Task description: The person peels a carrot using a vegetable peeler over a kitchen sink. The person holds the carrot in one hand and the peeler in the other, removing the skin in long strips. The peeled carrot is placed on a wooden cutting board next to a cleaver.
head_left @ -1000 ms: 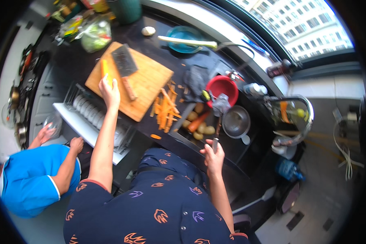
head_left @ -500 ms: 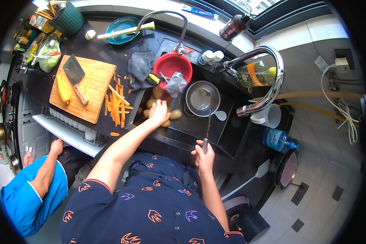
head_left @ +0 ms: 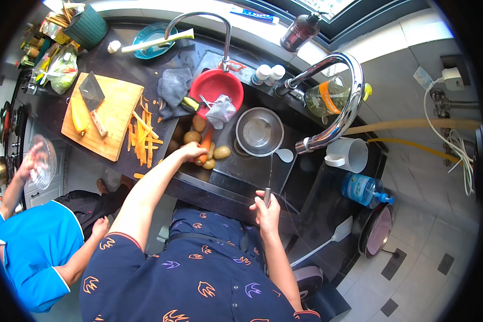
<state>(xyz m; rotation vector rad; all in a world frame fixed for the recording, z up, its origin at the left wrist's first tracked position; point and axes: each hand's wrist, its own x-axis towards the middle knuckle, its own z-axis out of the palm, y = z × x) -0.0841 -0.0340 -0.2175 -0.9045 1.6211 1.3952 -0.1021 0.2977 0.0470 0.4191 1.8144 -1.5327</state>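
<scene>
My left hand point(head_left: 192, 152) is closed round the lower end of an orange carrot point(head_left: 206, 139) over the left side of the dark sink point(head_left: 257, 174). Several potatoes point(head_left: 220, 152) lie around the carrot. My right hand point(head_left: 266, 208), near the sink's front edge, grips a slim tool with a metal handle point(head_left: 267, 196). Its thin front part points toward the round metal bowl point(head_left: 259, 131); the exact kind is unclear. Behind the carrot sits a red colander point(head_left: 228, 86) with a crumpled silvery mesh point(head_left: 220, 112) on its rim.
At left, a cleaver point(head_left: 94, 99) and peeled yellow vegetable point(head_left: 80, 116) lie on a cutting board point(head_left: 123, 102), beside orange peelings point(head_left: 142, 134). A curved tap point(head_left: 354, 102) overhangs the right. A person in blue point(head_left: 35, 236) holds a clear bowl point(head_left: 45, 163) at far left.
My left hand has taken hold of the carrot among the potatoes and raised it into view. My right hand still grips the tool. The other person has shifted, lifting the clear bowl.
</scene>
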